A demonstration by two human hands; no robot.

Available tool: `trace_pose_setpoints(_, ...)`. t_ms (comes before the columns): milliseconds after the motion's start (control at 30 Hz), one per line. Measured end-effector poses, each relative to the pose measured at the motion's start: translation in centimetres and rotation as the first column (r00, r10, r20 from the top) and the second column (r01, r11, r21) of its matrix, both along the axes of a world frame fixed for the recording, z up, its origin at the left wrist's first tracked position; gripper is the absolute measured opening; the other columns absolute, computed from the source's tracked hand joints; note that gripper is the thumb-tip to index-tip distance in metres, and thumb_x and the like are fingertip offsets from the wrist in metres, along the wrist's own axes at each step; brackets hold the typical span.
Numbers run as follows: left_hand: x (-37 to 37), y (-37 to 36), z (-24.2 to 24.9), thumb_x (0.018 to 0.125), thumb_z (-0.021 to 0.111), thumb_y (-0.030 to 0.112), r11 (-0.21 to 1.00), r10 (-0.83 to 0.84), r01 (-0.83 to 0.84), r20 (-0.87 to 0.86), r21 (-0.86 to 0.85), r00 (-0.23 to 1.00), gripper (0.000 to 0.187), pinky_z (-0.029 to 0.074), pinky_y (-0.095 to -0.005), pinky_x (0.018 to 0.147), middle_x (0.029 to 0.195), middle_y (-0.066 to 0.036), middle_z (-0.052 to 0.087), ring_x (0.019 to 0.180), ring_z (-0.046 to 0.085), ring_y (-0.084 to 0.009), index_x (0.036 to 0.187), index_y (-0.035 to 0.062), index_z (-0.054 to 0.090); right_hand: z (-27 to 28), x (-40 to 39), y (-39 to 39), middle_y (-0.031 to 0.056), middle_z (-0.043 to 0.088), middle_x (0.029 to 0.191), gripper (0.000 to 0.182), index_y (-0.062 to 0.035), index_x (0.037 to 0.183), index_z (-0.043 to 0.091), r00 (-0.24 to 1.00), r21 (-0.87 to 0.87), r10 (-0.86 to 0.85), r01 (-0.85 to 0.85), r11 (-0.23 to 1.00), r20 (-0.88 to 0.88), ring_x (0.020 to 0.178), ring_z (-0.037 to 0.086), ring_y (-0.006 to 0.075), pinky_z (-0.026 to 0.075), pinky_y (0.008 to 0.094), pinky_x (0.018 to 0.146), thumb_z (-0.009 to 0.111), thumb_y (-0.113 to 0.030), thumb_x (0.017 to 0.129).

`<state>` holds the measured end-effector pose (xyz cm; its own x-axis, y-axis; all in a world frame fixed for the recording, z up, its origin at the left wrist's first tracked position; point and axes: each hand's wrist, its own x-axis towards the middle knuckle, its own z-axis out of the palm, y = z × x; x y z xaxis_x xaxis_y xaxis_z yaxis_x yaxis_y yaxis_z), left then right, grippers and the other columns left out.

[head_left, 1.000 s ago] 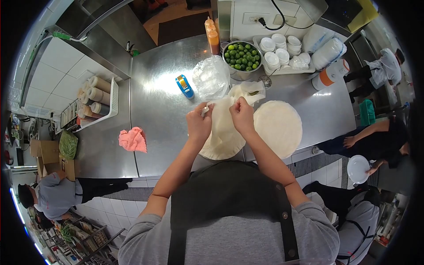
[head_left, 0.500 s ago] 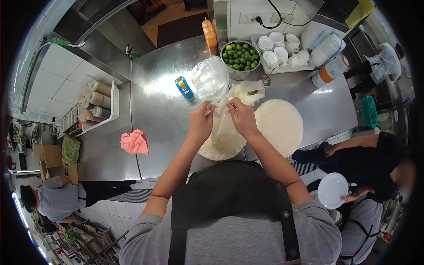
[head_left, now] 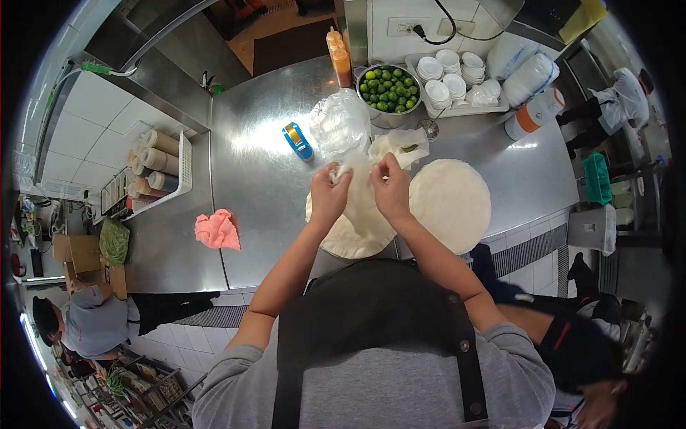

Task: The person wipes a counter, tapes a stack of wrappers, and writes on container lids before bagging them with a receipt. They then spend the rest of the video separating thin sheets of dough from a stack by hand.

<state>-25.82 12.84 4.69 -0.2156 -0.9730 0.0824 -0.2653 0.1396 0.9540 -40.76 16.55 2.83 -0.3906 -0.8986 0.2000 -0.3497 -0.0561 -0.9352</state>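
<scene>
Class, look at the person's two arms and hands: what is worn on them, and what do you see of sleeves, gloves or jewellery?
Both hands, left hand and right hand, are bare: no gloves, and no rings or watch visible. Grey sleeves are pushed up to the elbows, under a dark apron's straps.

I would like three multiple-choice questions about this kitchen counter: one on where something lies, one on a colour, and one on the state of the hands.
1. Where does the pink cloth lie?
A. left of the hands, on the counter
B. inside the bowl of limes
C. on the stack of small bowls

2. What colour is the tape dispenser?
A. red
B. blue
C. black

3. What are the left hand and right hand doing?
A. resting flat on bare metal
B. holding a lime each
C. pinching the top of a white bag

Answers: 1 A, the cloth sits alone on the steel to the left; 2 B, its body is blue with a yellow roll; 3 C, both hands have a grip on the gathered bag top.
</scene>
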Motion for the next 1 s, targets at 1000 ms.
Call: trace_pose_setpoints(1000, 1.0, 0.1, 2.4, 0.105, 0.055, 0.026, 0.986, -0.032, 0.087, -0.352, 0.140, 0.935, 0.026, 0.041, -0.0211, 0.060, 0.079, 0.005, 0.062, 0.071, 0.050, -0.0016, 0.105, 0.0024, 0.067, 2.5, -3.1, 1.7, -0.0004, 0.054, 0.084, 0.020, -0.0083, 0.085, 0.052, 0.484, -0.151, 0.300, -0.321, 0.935, 0.822, 0.087, 0.056, 0.0078, 0.047, 0.0271, 0.071, 0.058, -0.022, 0.098)
